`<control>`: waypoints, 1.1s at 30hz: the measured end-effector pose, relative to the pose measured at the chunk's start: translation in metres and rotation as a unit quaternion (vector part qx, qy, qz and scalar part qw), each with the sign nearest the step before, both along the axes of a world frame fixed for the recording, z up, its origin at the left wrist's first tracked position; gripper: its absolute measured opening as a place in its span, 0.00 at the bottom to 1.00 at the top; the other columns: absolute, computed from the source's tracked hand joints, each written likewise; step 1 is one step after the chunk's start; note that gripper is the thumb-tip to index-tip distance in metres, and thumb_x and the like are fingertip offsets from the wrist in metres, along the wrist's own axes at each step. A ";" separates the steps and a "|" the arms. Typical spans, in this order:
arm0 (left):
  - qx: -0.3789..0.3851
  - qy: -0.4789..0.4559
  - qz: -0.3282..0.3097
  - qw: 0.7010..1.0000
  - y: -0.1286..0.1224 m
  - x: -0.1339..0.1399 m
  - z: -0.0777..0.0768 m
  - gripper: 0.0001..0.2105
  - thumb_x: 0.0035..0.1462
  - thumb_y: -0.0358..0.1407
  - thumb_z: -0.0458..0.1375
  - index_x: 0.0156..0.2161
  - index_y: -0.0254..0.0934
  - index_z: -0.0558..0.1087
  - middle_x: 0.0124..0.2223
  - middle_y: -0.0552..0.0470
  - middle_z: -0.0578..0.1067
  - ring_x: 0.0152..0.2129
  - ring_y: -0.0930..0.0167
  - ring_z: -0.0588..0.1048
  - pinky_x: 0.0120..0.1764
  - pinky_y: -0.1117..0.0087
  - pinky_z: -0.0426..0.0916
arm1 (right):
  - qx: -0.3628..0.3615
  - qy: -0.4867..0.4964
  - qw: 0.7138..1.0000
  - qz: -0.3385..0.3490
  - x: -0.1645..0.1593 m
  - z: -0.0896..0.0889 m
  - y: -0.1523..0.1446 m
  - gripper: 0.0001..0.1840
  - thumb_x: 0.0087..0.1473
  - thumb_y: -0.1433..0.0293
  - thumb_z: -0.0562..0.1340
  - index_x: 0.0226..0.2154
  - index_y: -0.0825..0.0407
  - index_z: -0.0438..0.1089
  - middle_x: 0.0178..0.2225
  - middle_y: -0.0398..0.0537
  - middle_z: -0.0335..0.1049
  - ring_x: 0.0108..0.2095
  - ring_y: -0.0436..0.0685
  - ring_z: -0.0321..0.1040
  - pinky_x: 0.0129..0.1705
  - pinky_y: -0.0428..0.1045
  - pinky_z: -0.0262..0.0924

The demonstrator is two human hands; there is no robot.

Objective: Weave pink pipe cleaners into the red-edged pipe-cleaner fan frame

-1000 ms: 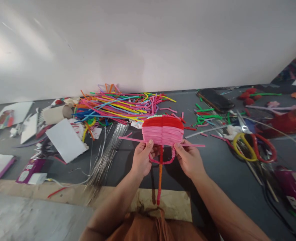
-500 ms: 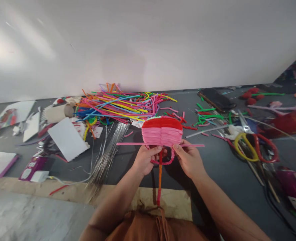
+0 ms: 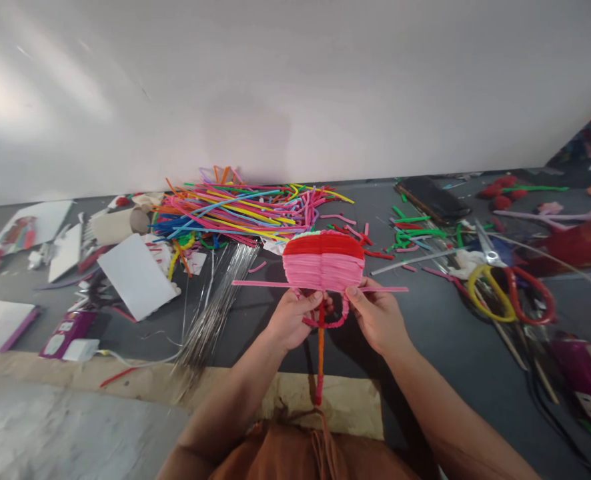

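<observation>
Between my hands is a pipe-cleaner piece (image 3: 323, 270) with a pale top edge, a red band and pink rows below. A pink pipe cleaner (image 3: 260, 285) lies across its lower edge, its two ends sticking out left and right. My left hand (image 3: 295, 317) pinches the lower left of the piece, thumb in front. My right hand (image 3: 375, 310) pinches the lower right, also thumb in front. Under the rows hangs a twisted pink loop (image 3: 333, 325), and an orange and red stem (image 3: 320, 353) runs down the middle toward my body.
Behind lies a heap of coloured pipe cleaners (image 3: 235, 210), with thin metal wires (image 3: 215, 307) nearer on the left. Scissors (image 3: 490, 257) with yellow and red handles and a dark phone (image 3: 433, 199) are on the right. A white card (image 3: 136, 277) rests at left.
Both hands keep their hold at nearly the same spot. The stem's lower end has shifted very slightly; the view has moved a little.
</observation>
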State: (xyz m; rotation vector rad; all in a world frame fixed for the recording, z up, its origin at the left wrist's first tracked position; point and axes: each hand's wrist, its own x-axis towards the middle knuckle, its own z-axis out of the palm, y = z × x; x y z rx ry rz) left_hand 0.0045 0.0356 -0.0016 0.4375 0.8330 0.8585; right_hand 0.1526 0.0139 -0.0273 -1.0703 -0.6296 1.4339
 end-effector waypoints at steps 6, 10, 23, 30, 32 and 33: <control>0.075 0.046 0.062 0.994 0.002 -0.003 0.005 0.13 0.45 0.35 0.65 0.38 0.34 0.71 0.33 0.50 0.76 0.28 0.73 0.74 0.34 0.71 0.69 | 0.021 -0.027 0.999 -0.019 0.004 0.001 -0.002 0.10 0.46 0.62 0.67 0.27 0.50 0.68 0.22 0.40 0.65 0.24 0.49 0.60 0.29 0.47 0.56; 0.089 0.059 0.128 0.986 0.002 -0.006 0.007 0.10 0.49 0.38 0.62 0.35 0.35 0.69 0.30 0.55 0.73 0.26 0.75 0.73 0.37 0.70 0.70 | 0.031 -0.060 0.997 -0.027 0.005 0.003 -0.004 0.10 0.47 0.63 0.66 0.26 0.50 0.68 0.22 0.40 0.65 0.24 0.49 0.59 0.28 0.46 0.55; 0.011 -0.005 0.172 0.985 -0.004 -0.012 0.008 0.10 0.47 0.36 0.64 0.27 0.33 0.69 0.24 0.54 0.72 0.23 0.76 0.71 0.38 0.67 0.70 | 0.042 -0.075 0.996 -0.019 0.007 0.002 -0.006 0.09 0.48 0.63 0.65 0.28 0.50 0.67 0.23 0.41 0.65 0.24 0.50 0.61 0.29 0.47 0.57; 0.026 0.020 0.198 0.980 -0.005 -0.012 0.009 0.12 0.45 0.36 0.65 0.30 0.36 0.66 0.24 0.57 0.72 0.24 0.75 0.74 0.35 0.69 0.70 | 0.028 -0.043 0.998 -0.021 0.007 0.003 -0.006 0.09 0.47 0.63 0.66 0.28 0.50 0.68 0.22 0.40 0.65 0.24 0.49 0.60 0.28 0.46 0.55; 0.040 0.032 0.206 0.977 -0.005 -0.011 0.009 0.14 0.44 0.37 0.66 0.31 0.37 0.64 0.24 0.58 0.72 0.25 0.74 0.75 0.36 0.69 0.70 | 0.034 -0.050 0.998 -0.022 0.007 0.003 -0.006 0.09 0.47 0.63 0.66 0.28 0.50 0.67 0.23 0.41 0.65 0.24 0.50 0.60 0.28 0.47 0.56; 0.047 0.037 0.208 0.976 -0.005 -0.010 0.009 0.14 0.44 0.38 0.65 0.30 0.38 0.64 0.24 0.58 0.72 0.25 0.74 0.75 0.36 0.68 0.70 | 0.039 -0.055 0.998 -0.019 0.007 0.003 -0.006 0.09 0.47 0.63 0.66 0.27 0.50 0.67 0.23 0.41 0.65 0.24 0.50 0.60 0.28 0.47 0.56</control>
